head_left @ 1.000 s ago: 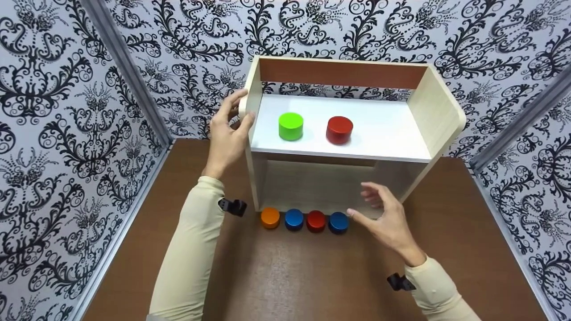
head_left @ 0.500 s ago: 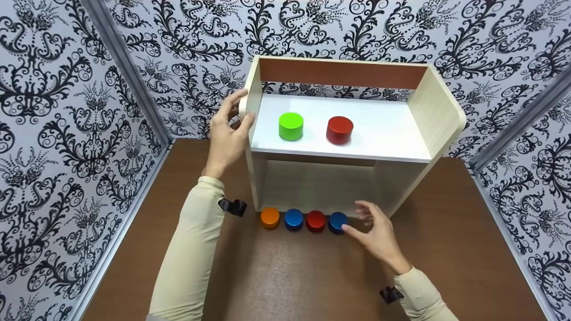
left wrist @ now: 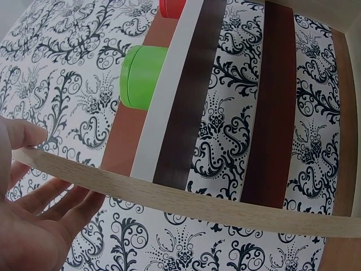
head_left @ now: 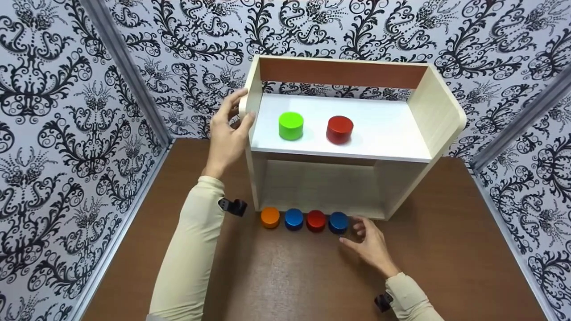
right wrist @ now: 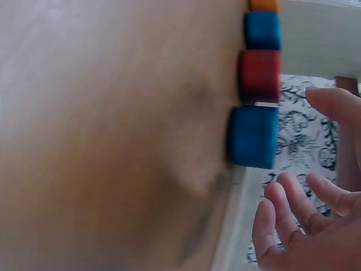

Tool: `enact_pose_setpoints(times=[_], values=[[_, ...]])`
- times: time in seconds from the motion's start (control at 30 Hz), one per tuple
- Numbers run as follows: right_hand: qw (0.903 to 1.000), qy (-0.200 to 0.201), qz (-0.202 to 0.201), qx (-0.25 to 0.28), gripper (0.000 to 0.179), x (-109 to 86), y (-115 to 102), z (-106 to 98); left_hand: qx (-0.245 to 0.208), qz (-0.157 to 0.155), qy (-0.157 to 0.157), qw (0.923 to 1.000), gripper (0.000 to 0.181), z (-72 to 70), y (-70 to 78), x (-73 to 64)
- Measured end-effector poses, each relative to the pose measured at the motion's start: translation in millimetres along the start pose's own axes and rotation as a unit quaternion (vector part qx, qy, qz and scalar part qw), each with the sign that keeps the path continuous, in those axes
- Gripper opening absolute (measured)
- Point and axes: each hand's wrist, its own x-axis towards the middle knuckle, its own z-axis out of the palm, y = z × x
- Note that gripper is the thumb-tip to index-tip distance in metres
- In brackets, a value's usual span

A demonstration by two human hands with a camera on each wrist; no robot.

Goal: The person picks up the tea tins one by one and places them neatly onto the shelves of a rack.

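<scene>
My left hand (head_left: 226,138) grips the front edge of the left side panel (left wrist: 186,203) of a small two-level shelf, thumb on the inner side and fingers outside. The right hand (head_left: 372,245) is spread at the right end of a row of short cylinders, thumb and fingers apart, holding nothing. Nearest to it is a blue cylinder (head_left: 338,222), also seen just beyond its fingertips in the right wrist view. Left of that blue one stand a red cylinder (head_left: 316,221), another blue cylinder (head_left: 294,219) and an orange cylinder (head_left: 270,218).
On the white upper shelf (head_left: 383,125) stand a green cylinder (head_left: 291,126) and a red cylinder (head_left: 339,130). The row lies along the unit's lower front edge on a brown table (head_left: 285,276). Patterned walls (head_left: 89,89) enclose the back and both sides.
My right hand has moved down and left, from in front of the lower compartment to beside the rightmost blue cylinder. The left hand keeps its grip, and the cylinders stay in place.
</scene>
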Motion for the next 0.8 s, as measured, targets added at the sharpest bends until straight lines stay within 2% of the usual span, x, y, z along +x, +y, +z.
enact_pose_setpoints(times=[0.2,0.47,0.57,0.7,0.8], values=[[0.9994,-0.015,0.028,-0.017,0.066,0.2,12,10,0.002,0.003,-0.001,1.0,0.045,-0.5,0.8,0.2],[0.9974,-0.019,0.032,-0.062,0.069,4.1,18,21,-0.002,0.002,0.0,1.0,0.045,-0.3,0.9,0.1],[0.9975,-0.012,0.016,-0.068,0.071,6.6,18,24,-0.005,-0.001,0.001,1.0,0.045,0.0,-6.1,1.7],[0.9975,-0.004,0.005,-0.071,0.074,10.5,16,28,-0.005,0.0,0.003,1.0,0.047,-0.2,-24.3,6.0],[0.9966,-0.002,0.006,-0.082,0.077,13.1,15,32,-0.004,0.001,0.002,1.0,0.047,-1.2,-33.0,7.7]])
